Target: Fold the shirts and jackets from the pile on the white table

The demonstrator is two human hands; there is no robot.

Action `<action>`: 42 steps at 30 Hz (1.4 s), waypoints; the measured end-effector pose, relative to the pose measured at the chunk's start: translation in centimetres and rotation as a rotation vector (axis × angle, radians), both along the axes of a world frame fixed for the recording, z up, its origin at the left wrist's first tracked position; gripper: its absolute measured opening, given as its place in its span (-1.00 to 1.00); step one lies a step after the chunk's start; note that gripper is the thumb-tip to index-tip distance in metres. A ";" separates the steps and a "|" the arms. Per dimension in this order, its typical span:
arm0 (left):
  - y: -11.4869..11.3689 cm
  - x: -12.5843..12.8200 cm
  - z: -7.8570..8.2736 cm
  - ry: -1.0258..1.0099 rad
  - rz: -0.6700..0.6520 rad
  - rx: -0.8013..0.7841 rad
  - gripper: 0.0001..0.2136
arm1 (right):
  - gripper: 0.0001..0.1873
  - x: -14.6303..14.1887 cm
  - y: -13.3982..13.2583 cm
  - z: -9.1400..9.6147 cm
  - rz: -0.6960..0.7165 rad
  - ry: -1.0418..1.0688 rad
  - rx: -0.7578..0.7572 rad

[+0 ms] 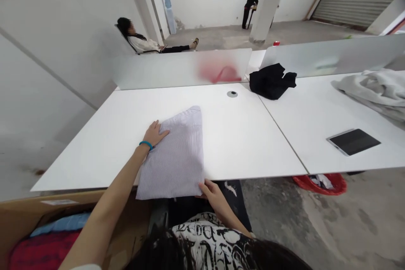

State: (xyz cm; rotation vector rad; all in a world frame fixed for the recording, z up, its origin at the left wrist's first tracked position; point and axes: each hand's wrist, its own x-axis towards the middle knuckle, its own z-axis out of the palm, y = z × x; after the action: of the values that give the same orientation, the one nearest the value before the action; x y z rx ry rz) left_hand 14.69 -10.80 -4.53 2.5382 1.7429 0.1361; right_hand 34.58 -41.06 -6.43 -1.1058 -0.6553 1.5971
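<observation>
A striped, light purple-grey piece of folded cloth (177, 156), perhaps a shirt, lies on the white table (247, 135), its near end hanging past the front edge. My left hand (156, 134), with a blue band at the wrist, rests on the cloth's left side, fingers stretched out and thumb apart. At the near right corner, my right hand (210, 192) pinches the cloth between thumb and fingers. Some of the right fingers are hidden beneath the cloth.
A cardboard box (19, 211) with clothes stands at lower left. On the table are black cloth (272, 81), a tablet (354, 141) and light grey cloth (379, 90). Frosted dividers (164, 69) line the back. A red-lined bin (337, 183) is below. Two people are beyond.
</observation>
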 end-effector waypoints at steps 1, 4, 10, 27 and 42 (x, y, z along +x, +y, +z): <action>0.0 0.1 0.3 0.020 -0.032 0.019 -0.35 | -0.52 -0.1 0.2 0.0 -0.003 -0.025 0.014; -0.2 0.5 1.4 0.094 -0.077 0.039 -0.42 | -0.55 -0.6 0.8 -0.3 -0.060 -0.088 0.022; 1.5 1.1 3.8 0.106 0.089 -0.296 -0.28 | -0.28 -1.5 2.0 -0.1 -0.134 -0.124 0.048; 0.7 0.1 9.4 -0.255 -0.344 -0.641 -0.41 | -0.25 1.0 2.1 3.4 -0.329 0.308 -0.075; -19.0 -31.8 18.1 -0.509 0.342 -0.204 -0.35 | -0.28 -16.0 7.8 7.7 0.513 0.190 0.004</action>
State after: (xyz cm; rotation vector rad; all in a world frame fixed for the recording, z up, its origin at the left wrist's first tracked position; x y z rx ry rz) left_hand -17.09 -29.80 13.53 1.8335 1.8334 0.5356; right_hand 18.54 -33.30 1.32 -0.8032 -0.8580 2.1040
